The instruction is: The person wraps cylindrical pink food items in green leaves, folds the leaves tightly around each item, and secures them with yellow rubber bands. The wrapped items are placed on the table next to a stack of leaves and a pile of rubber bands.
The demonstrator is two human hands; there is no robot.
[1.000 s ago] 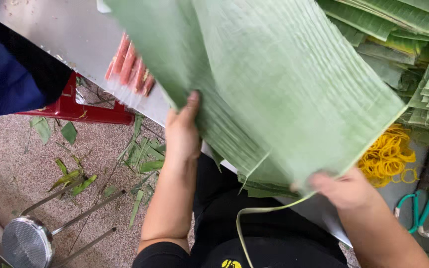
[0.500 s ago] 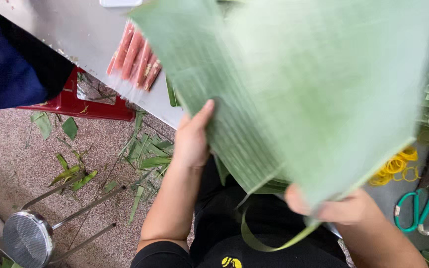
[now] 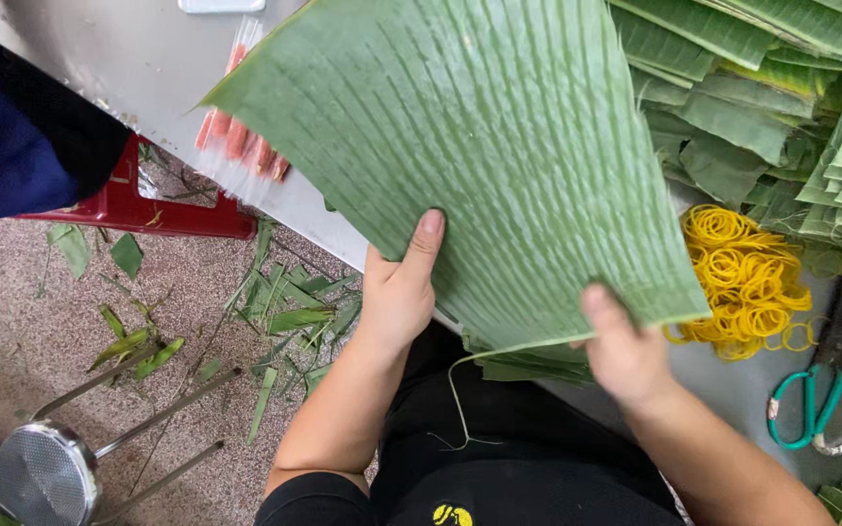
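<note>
My left hand (image 3: 397, 292) and right hand (image 3: 626, 351) both clamp the banana leaf's (image 3: 479, 156) near edge. It stretches away from me over the bench (image 3: 99, 58).

banana leaf (image 3: 499, 166), left hand (image 3: 397, 292), right hand (image 3: 626, 356)

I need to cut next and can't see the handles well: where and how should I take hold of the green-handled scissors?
Grip the scissors by the green loops at their near end, coming in from the table's near edge with the right hand. The blades point away toward the yellow rubber bands, so the loops are the open, reachable part.
</note>
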